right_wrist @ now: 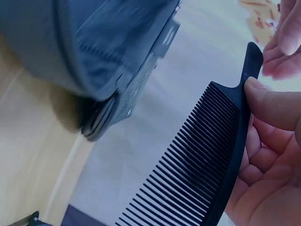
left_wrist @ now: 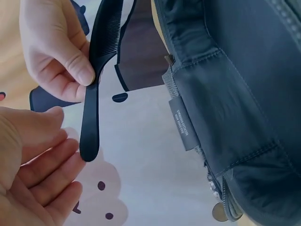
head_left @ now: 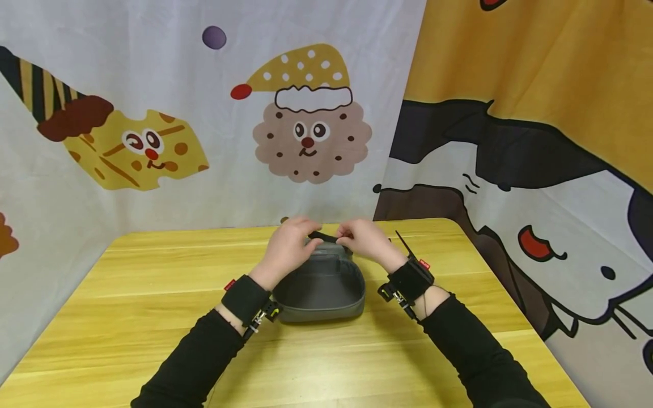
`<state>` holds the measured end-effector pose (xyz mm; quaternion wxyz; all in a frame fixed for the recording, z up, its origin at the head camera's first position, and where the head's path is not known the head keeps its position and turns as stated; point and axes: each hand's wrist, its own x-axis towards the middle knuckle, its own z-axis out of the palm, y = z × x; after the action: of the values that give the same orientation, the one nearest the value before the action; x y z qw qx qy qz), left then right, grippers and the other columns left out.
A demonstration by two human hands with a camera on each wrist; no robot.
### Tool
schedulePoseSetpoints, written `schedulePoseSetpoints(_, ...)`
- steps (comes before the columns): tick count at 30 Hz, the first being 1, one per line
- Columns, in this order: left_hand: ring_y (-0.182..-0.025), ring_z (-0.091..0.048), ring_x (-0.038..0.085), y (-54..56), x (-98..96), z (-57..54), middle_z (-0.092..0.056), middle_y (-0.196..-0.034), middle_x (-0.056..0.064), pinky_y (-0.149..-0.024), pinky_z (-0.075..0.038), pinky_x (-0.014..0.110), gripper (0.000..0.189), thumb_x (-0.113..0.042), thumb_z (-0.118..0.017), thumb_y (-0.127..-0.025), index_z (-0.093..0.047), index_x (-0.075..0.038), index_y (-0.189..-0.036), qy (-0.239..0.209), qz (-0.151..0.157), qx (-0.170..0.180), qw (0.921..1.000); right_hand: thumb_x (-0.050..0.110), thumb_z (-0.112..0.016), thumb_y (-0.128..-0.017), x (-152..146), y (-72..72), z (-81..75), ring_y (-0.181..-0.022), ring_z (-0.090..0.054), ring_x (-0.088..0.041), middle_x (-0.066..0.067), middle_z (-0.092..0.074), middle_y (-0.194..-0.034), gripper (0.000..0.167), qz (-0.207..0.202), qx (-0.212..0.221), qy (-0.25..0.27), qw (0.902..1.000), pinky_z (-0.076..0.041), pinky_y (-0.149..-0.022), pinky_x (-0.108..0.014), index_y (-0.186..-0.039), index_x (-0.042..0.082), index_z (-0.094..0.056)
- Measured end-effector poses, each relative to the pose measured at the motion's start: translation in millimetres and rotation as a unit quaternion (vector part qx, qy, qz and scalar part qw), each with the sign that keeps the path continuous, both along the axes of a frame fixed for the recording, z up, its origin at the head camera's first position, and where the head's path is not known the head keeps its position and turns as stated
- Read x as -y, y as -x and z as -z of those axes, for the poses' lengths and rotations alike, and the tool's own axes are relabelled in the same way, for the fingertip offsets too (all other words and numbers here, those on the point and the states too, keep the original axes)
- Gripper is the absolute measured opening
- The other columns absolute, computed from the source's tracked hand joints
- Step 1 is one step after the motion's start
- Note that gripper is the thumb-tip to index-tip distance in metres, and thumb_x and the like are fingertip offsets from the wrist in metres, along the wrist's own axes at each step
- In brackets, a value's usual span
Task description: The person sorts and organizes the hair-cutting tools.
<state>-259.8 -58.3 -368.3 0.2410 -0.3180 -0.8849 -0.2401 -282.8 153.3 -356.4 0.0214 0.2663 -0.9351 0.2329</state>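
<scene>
A black comb [right_wrist: 207,141] with a smooth handle is pinched between the thumb and fingers of my right hand [head_left: 364,238], near where the teeth begin. My left hand [head_left: 291,246] is relaxed, its fingertips right at the end of the comb's handle in the left wrist view, thumb apart from it. Below both hands, a dark grey fabric pouch [head_left: 321,311] stands on the table with its top unzipped and folded back. A small label [left_wrist: 183,123] sticks out from its seam. In the head view the comb is partly hidden behind the fingers.
The pouch stands on a yellow wood-grain table [head_left: 178,283] whose far edge meets a hanging cloth [head_left: 168,56] printed with cartoon figures. Each wrist wears a black band [head_left: 246,299] with a small camera.
</scene>
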Motion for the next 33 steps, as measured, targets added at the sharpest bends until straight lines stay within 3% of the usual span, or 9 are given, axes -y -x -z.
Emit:
schedulePoseSetpoints(6,-0.081,-0.064,0.025,-3.1,2.0,1.2,-0.068,-0.088,0.008,-0.074,-0.054,0.036,0.009,-0.006,-0.077,-0.087,-0.077,-0.008,-0.095,0.036,0.02,-0.037,0.9985,0.013,-0.07,-0.094,11.2,-10.0,3.5,-0.079,-0.062,-0.017,-0.002,-0.067,-0.089,0.006,-0.033,-0.057,-0.022,0.9976,-0.052,-0.074,-0.029,-0.098,0.01,-0.071)
schedulePoseSetpoints(12,-0.075,-0.062,0.024,-6.5,3.1,4.6,-0.066,-0.079,0.006,-0.07,-0.054,0.034,0.01,-0.001,-0.079,-0.083,-0.078,-0.011,-0.087,0.067,0.023,-0.055,0.996,0.011,-0.069,-0.094,18.2,-16.9,10.4,-0.08,-0.058,-0.015,-0.002,-0.064,-0.09,0.005,-0.058,-0.072,-0.029,0.9953,-0.049,-0.076,-0.028,-0.1,0.01,-0.069)
schedulePoseSetpoints(18,-0.069,-0.062,0.022,-7.5,2.4,7.2,-0.065,-0.074,0.004,-0.066,-0.055,0.032,0.014,0.001,-0.079,-0.082,-0.078,-0.012,-0.086,0.064,0.025,-0.044,0.9967,0.013,-0.072,-0.092,24.8,-18.9,13.8,-0.074,-0.056,-0.014,0.0,-0.062,-0.085,0.003,-0.065,-0.09,-0.033,0.9932,-0.048,-0.069,-0.028,-0.093,0.012,-0.069)
schedulePoseSetpoints(23,-0.068,-0.063,0.022,-8.1,3.1,11.0,-0.066,-0.074,0.004,-0.067,-0.056,0.034,0.015,0.003,-0.079,-0.081,-0.076,-0.012,-0.084,0.048,0.023,-0.027,0.9982,0.014,-0.072,-0.093,27.0,-21.0,13.4,-0.077,-0.056,-0.014,0.0,-0.063,-0.088,0.004,-0.071,-0.089,-0.036,0.9929,-0.048,-0.07,-0.028,-0.096,0.012,-0.07)
schedulePoseSetpoints(29,-0.07,-0.063,0.021,-5.7,6.1,14.6,-0.067,-0.078,0.003,-0.065,-0.055,0.035,0.013,0.001,-0.078,-0.083,-0.073,-0.011,-0.081,0.025,0.019,0.009,0.9995,0.015,-0.071,-0.094,25.0,-21.6,6.8,-0.072,-0.056,-0.013,0.001,-0.063,-0.085,0.005,-0.08,-0.076,-0.022,0.9937,-0.048,-0.066,-0.027,-0.095,0.011,-0.071)
schedulePoseSetpoints(33,-0.07,-0.062,0.02,-4.0,10.0,15.6,-0.067,-0.079,0.003,-0.065,-0.054,0.035,0.011,-0.001,-0.077,-0.085,-0.073,-0.01,-0.081,0.028,0.009,0.032,0.9991,0.017,-0.071,-0.094,19.7,-23.8,-0.6,-0.078,-0.06,-0.014,0.0,-0.065,-0.09,0.009,-0.079,-0.071,0.007,0.9943,-0.05,-0.07,-0.027,-0.101,0.01,-0.072)
